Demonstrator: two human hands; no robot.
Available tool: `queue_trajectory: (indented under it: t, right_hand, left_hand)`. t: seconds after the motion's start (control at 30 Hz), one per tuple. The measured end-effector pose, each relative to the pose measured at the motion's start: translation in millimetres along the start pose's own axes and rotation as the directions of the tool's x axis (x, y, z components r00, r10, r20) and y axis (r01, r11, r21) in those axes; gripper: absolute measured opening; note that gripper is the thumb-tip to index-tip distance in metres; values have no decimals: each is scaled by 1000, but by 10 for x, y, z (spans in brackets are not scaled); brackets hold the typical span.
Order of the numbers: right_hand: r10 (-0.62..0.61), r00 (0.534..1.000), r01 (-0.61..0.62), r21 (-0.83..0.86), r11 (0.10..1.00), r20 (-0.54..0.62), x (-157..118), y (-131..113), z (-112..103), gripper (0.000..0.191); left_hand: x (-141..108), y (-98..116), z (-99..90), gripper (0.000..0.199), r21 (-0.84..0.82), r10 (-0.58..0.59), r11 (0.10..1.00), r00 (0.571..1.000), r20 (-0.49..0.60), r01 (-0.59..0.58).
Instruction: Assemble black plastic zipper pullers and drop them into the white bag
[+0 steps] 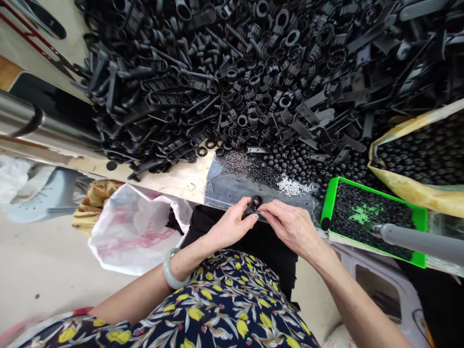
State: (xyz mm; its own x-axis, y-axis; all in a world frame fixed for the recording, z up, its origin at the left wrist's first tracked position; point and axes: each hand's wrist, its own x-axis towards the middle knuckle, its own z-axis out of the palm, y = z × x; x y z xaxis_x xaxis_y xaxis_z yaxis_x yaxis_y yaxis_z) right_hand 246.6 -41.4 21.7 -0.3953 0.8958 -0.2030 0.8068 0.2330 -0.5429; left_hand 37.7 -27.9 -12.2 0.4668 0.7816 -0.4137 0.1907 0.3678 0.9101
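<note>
Head: left hand (234,223) holds part (250,209) (plastic, perhaps).

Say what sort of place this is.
Likely an assembly workshop: heaped black plastic parts, a pile of short silvery pins, and a small black looped part held in the left hand.

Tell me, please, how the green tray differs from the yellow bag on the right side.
The green tray is a straight-sided rectangle; the yellow bag has a bent, uneven rim. The green tray holds fine black pieces with some green ones on top; the yellow bag holds larger, round black beads. Both are open and hold many black pieces.
</note>
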Motion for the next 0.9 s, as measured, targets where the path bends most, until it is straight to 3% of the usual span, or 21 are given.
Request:
queue_trajectory:
  t: [0.33, 0.5, 0.9]
  right_hand:
    - [-2, 1000, 3, -36, 999, 27, 14, -4, -8, 27]
    - [-4, 1000, 4, -129, 992, 3, -5, -52, -22, 31]
    - [-29, 1000, 30, -89, 996, 11, 4, 11, -31, 26]
  left_hand:
    - [-18, 66, 61, 23, 172, -13, 985, 996, -89, 28]
    - [-8, 134, 62, 19, 224, -27, 973, 995, -94, 48]
    - [-13, 126, 56, 13, 263, 23, 965, 997, -79, -1]
